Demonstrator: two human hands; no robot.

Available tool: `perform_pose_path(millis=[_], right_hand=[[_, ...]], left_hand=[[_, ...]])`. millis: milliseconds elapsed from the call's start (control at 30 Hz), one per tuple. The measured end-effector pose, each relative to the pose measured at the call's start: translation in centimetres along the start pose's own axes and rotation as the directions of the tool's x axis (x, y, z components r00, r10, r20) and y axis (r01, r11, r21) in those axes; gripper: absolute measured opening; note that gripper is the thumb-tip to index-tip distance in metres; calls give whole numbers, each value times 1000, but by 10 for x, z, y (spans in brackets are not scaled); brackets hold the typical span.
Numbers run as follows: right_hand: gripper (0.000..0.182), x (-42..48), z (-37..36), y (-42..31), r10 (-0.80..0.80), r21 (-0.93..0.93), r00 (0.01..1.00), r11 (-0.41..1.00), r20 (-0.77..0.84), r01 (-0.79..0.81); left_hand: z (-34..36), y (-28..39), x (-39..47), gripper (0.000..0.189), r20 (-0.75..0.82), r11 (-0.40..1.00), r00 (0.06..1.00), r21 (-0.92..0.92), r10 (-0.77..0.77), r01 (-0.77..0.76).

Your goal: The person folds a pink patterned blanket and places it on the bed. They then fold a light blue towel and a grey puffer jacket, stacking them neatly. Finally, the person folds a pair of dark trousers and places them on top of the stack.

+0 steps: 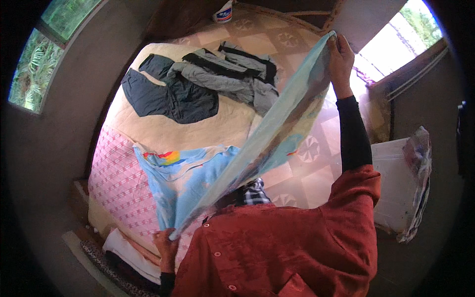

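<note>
Between my two hands stretches a light blue printed cloth (193, 167) with coloured patches. My right hand (340, 59), raised at the upper right, grips one corner of it. Low by my body, my left hand (167, 243) holds another part of its edge. The cloth slants across the view, and its far left portion rests over the bed. On the beige bedding (178, 131) lie a dark grey garment (167, 92) and, right of it, a crumpled grey garment with black bands (230, 76).
A pink patterned sheet (122, 170) covers the bed's near left. Folded cloths (133, 256) lie at lower left. A white box (393, 182) with plastic wrapping stands at right. Beyond the bed are the patterned floor (259, 33) and a white bottle (224, 14). A window (37, 70) is at left.
</note>
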State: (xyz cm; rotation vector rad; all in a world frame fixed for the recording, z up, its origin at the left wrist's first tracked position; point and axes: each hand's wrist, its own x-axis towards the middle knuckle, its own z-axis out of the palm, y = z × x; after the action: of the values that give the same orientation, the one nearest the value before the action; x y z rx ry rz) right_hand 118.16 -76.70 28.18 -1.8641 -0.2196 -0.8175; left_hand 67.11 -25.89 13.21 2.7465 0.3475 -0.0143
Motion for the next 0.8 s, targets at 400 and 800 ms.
perform_pose_path(millis=[400, 800], right_hand=[[19, -47, 247, 93, 38, -20, 854, 999, 518, -32], [17, -289, 420, -42, -289, 272, -15, 914, 957, -301]], left_hand=[[64, 83, -83, 30, 334, 745, 684, 95, -648, 660], [239, 79, -173, 41, 506, 181, 280, -237, -816, 954]])
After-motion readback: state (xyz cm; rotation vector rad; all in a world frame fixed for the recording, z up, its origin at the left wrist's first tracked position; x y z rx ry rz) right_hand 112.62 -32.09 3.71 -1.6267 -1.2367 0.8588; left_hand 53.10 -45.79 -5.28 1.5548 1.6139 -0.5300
